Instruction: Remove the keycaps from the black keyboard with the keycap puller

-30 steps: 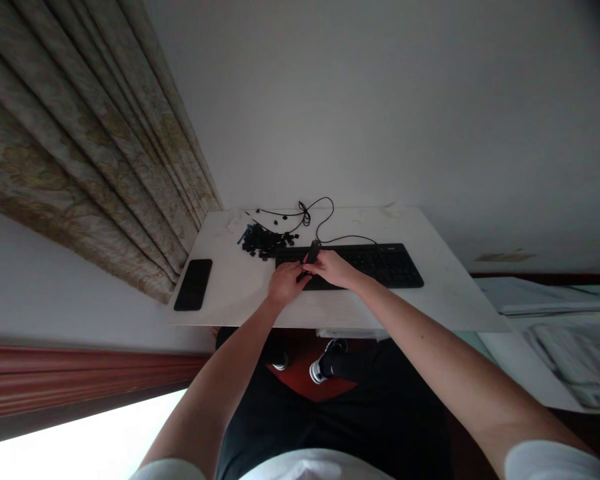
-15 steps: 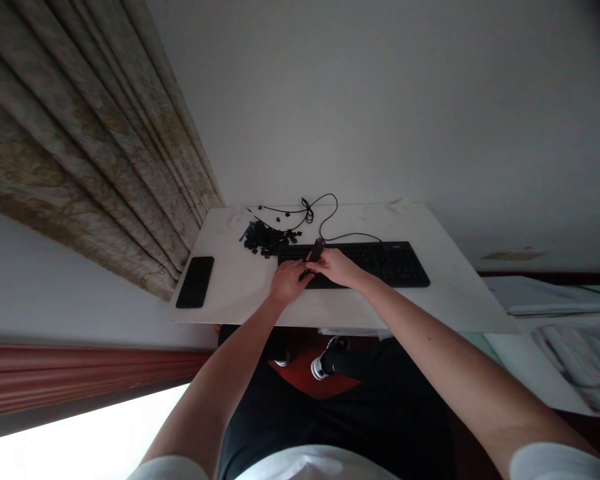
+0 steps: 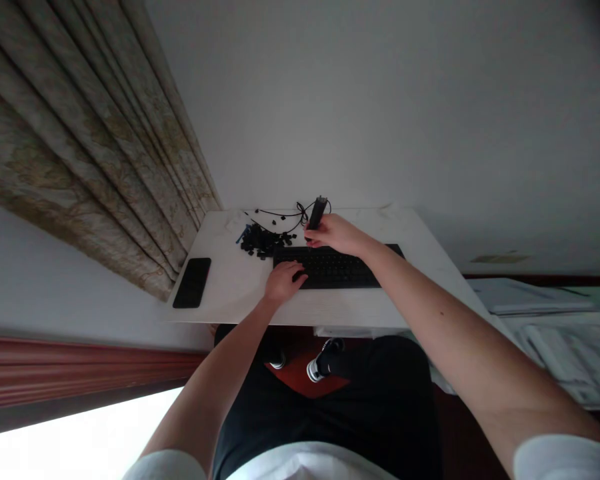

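A black keyboard (image 3: 340, 270) lies on the white table. My left hand (image 3: 283, 281) rests on its left end, fingers and thumb apart, and I see nothing held in it. Raised above the keyboard's back edge, my right hand (image 3: 336, 233) grips a thick black handheld tool (image 3: 317, 212). The tool tilts upward, its upper end overlapping the cable; its exact kind is not clear. A heap of loose black keycaps (image 3: 261, 241) lies just behind and left of the keyboard.
A black phone (image 3: 192, 283) lies at the table's left side. The keyboard's cable (image 3: 300, 212) loops along the back. Something thin and blue (image 3: 241, 233) pokes from the keycaps. A patterned curtain (image 3: 145, 173) hangs at the left, and a wall stands behind the white table (image 3: 240, 303).
My right hand has lifted the black tool up and away from my left hand, toward the back of the table. My left hand stays at the keyboard's left end, its fingers now more apart.
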Action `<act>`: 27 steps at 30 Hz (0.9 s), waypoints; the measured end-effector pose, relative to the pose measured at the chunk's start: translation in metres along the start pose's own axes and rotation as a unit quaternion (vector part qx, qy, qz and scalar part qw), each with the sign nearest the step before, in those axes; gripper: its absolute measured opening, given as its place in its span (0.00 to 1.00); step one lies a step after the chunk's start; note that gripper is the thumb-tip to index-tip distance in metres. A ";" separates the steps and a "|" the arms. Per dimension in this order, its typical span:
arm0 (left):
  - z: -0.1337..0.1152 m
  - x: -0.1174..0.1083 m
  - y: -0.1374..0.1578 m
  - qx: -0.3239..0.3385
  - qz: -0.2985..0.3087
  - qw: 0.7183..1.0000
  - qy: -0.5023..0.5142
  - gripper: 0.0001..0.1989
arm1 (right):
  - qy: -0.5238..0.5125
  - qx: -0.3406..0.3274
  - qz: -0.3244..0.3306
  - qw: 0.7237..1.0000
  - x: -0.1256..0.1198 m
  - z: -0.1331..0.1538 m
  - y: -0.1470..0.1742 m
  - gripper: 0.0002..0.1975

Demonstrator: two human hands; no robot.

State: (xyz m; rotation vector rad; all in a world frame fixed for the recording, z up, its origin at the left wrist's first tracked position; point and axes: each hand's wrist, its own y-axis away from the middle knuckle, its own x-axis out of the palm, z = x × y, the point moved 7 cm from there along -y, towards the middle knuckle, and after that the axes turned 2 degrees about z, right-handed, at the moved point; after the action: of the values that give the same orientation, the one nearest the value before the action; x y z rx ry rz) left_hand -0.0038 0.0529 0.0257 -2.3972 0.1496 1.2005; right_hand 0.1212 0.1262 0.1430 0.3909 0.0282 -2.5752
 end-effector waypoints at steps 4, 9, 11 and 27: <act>0.001 -0.002 0.001 -0.007 -0.012 1.000 0.012 0.16 | -0.028 0.066 -0.041 0.997 0.013 -0.051 0.021 0.07; 0.001 -0.001 0.000 -0.002 -0.003 1.000 0.015 0.15 | -0.101 0.051 -0.073 0.991 0.022 -0.075 0.031 0.08; 0.001 -0.002 -0.001 -0.001 -0.006 1.000 0.016 0.15 | -0.094 0.049 -0.078 0.991 0.022 -0.077 0.031 0.08; 0.010 0.000 0.001 -0.072 0.010 0.996 0.041 0.39 | 0.106 -0.002 -0.009 0.994 0.025 -0.062 0.024 0.05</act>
State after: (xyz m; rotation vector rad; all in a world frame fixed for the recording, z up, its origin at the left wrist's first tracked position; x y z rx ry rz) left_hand -0.0119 0.0563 0.0202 -2.5777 0.1180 1.1574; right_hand 0.1299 0.0991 0.0781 0.6626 0.1141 -2.5405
